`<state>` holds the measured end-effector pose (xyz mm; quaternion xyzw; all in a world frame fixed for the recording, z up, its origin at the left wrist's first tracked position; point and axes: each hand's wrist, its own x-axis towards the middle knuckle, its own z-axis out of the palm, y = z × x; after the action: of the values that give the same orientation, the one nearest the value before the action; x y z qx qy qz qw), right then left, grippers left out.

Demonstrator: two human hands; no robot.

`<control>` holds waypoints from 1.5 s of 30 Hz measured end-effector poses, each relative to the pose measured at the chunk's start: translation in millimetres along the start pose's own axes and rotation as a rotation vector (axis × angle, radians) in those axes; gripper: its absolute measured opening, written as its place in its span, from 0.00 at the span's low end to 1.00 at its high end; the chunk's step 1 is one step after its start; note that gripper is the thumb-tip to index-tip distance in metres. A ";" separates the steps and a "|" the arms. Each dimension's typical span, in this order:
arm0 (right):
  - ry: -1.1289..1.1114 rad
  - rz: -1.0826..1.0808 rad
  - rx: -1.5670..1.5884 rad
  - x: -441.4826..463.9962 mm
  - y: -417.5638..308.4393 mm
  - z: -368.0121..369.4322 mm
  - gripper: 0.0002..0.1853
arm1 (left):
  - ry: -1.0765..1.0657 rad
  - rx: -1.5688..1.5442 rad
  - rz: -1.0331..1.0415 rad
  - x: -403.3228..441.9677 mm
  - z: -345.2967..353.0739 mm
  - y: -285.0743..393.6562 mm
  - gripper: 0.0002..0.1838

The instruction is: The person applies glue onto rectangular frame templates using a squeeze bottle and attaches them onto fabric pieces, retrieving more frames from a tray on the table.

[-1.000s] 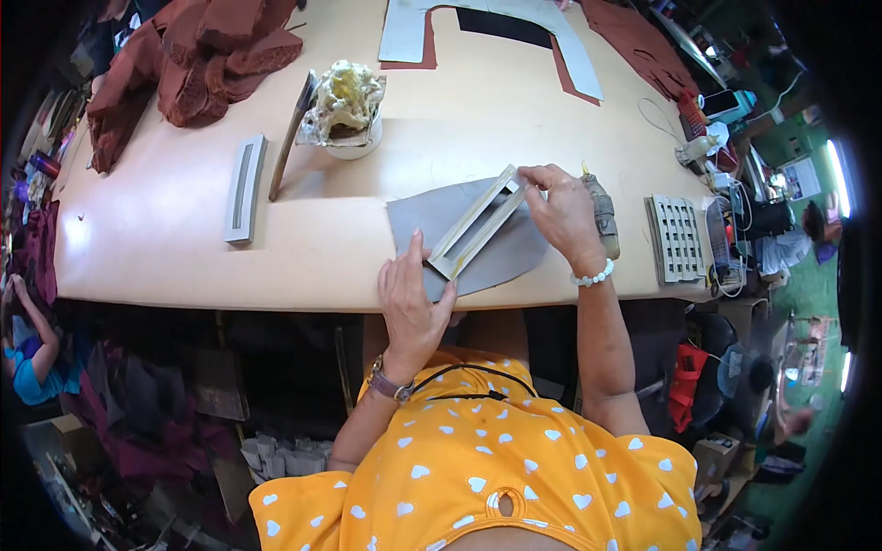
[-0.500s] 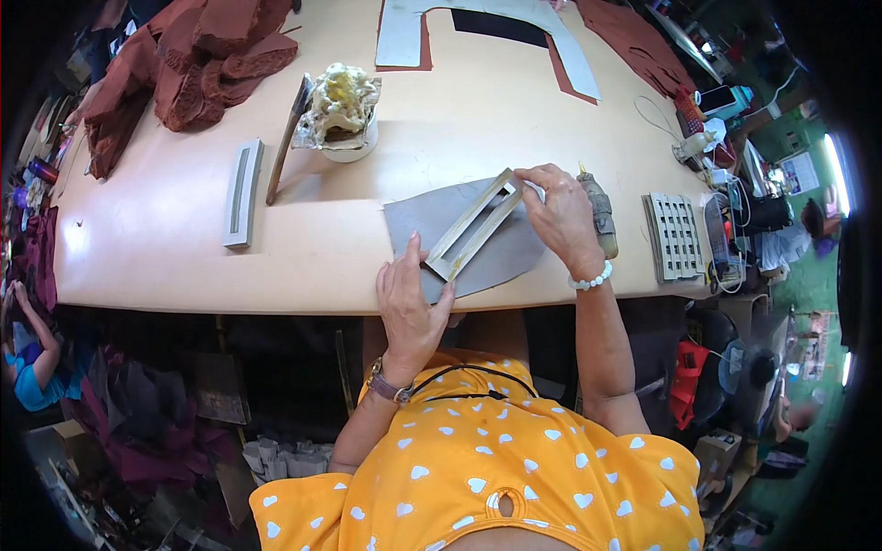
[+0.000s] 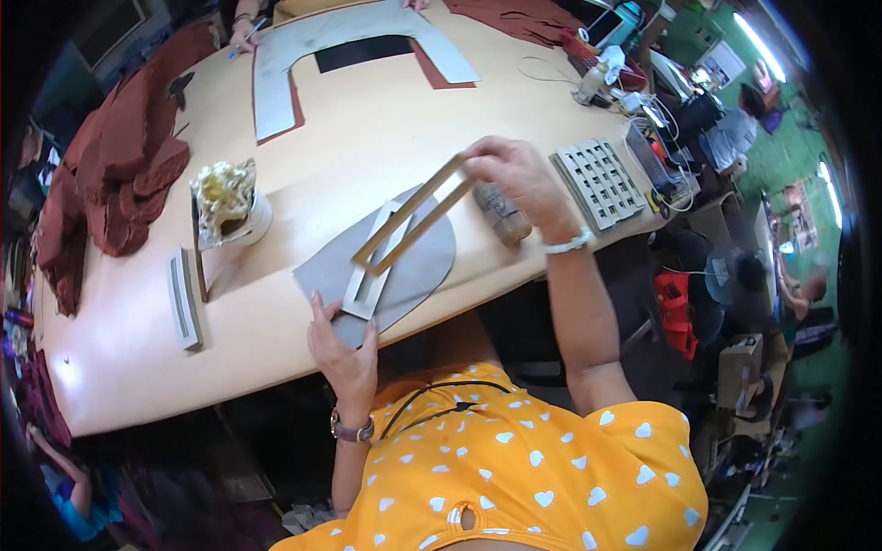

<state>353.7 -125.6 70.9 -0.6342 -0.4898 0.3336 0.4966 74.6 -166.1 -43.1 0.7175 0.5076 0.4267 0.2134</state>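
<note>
A brownish rectangular frame (image 3: pixel 411 223) is raised in the air, its upper end pinched by my right hand (image 3: pixel 514 174). Below it, a pale slotted frame (image 3: pixel 364 292) lies on a grey leather piece (image 3: pixel 428 262) on the table. My left hand (image 3: pixel 345 356) has its thumb and forefinger apart at the lower end of the pale frame, touching the grey piece near its edge. A wrapped bottle (image 3: pixel 503 217) lies just beneath my right forearm.
Left on the table (image 3: pixel 110 386) are another slotted frame (image 3: pixel 183 298), a glue-crusted pot (image 3: pixel 230 207) and red-brown material (image 3: pixel 124 174). A slotted block (image 3: pixel 599 186) is at right. A co-worker's hand (image 3: pixel 243 35) holds a pen beside a white template (image 3: pixel 276 78).
My right hand has lifted the brownish frame off the pale one, which stays on the grey piece. The view has turned, and the co-worker's hand with the pen has come into sight.
</note>
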 end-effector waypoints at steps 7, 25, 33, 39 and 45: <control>0.436 0.102 0.208 28.0 37.3 -210.2 0.06 | 0.016 0.029 0.015 -1.3 1.4 -1.7 0.44; 0.651 0.514 -0.174 67.0 146.5 -302.0 0.09 | -0.012 0.144 -0.047 -5.1 5.2 -1.2 0.45; 0.662 -0.017 -0.711 51.7 108.5 -244.0 0.14 | -0.008 0.147 -0.059 -4.9 4.5 -0.1 0.45; 0.334 -0.211 -0.680 -44.4 58.4 -43.1 0.27 | 0.007 0.072 -0.077 -2.1 4.0 1.8 0.45; 0.546 -0.188 -0.546 -53.6 98.0 12.4 0.32 | 0.035 0.049 -0.103 -2.5 4.1 0.2 0.45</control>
<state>354.8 -175.6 -29.7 -0.7606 -0.4665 -0.0367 0.4499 77.8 -167.9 -46.2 0.6878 0.5577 0.4153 0.2085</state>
